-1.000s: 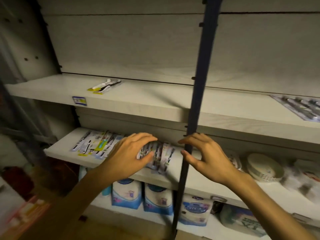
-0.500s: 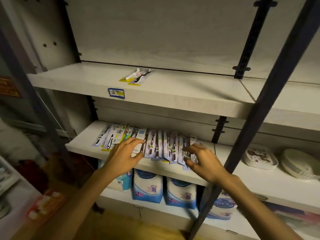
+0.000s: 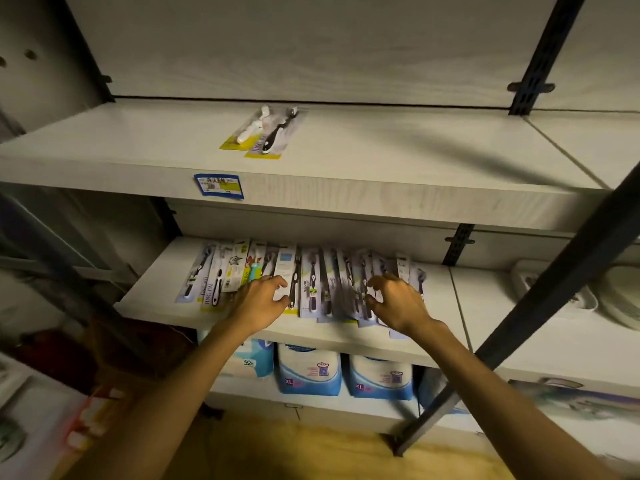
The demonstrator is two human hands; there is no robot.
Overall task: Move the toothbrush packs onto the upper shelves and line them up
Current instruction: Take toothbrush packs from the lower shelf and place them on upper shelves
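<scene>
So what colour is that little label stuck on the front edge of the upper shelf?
The label has a blue border, with a white and yellow middle, seen in the head view.

Shop: price label, stocked shelves.

Glossy plastic toothbrush packs lie on a matt, wood-grain shelf.

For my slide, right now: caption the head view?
Both hands reach into toothbrush packs on the middle shelf.
</scene>
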